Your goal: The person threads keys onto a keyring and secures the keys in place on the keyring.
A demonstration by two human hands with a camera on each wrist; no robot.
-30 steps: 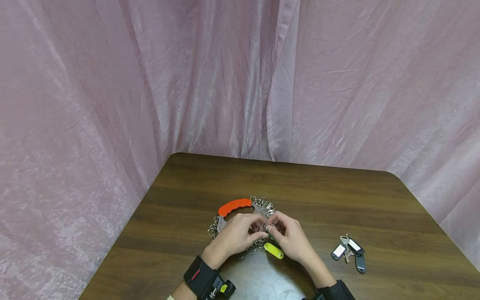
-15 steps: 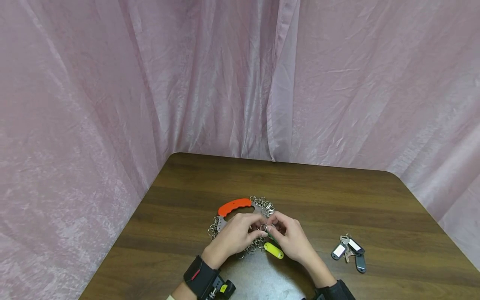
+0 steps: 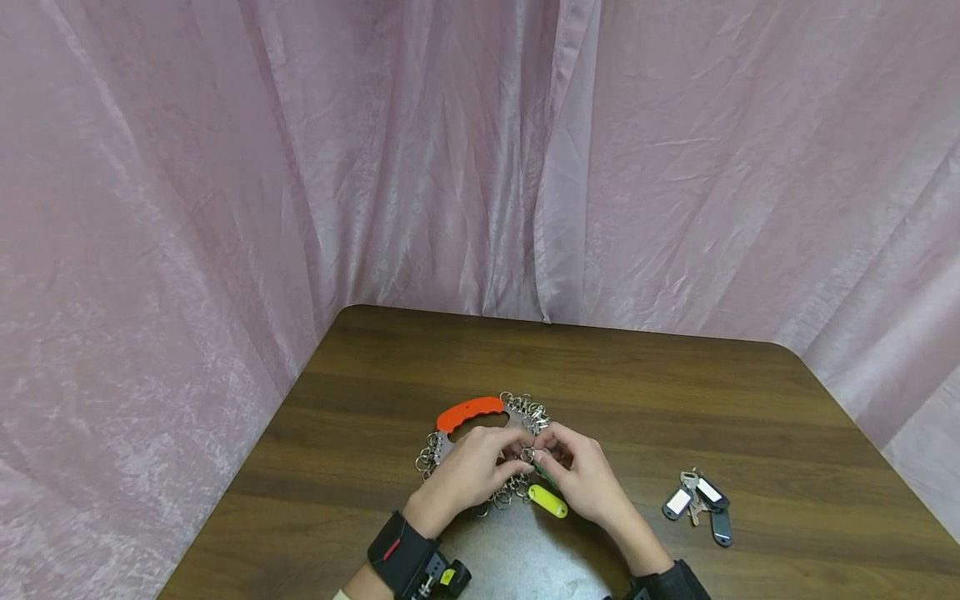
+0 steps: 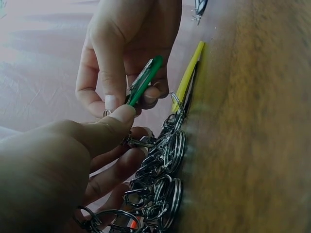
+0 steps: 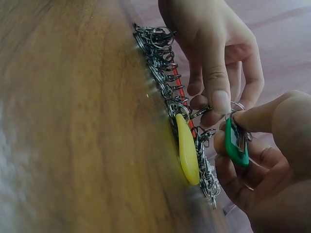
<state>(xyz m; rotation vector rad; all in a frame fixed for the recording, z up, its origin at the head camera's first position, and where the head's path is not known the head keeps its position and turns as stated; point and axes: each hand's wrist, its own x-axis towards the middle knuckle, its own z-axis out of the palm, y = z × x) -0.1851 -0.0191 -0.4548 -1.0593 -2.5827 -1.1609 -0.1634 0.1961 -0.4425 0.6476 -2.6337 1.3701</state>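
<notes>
Over the near right side of a ring-shaped key holder with an orange handle, my two hands meet. My right hand pinches a green key tag that has a metal key lying against it. The tag's small split ring sits between the fingertips of both hands. With thumb and fingers, my left hand pinches at that ring and a metal clip of the holder. A yellow key tag hangs from the holder just beside them, against the table.
Several metal clips and rings line the holder's edge. To the right on the brown wooden table lies a bunch of dark key tags with keys. Pink curtains hang behind the table.
</notes>
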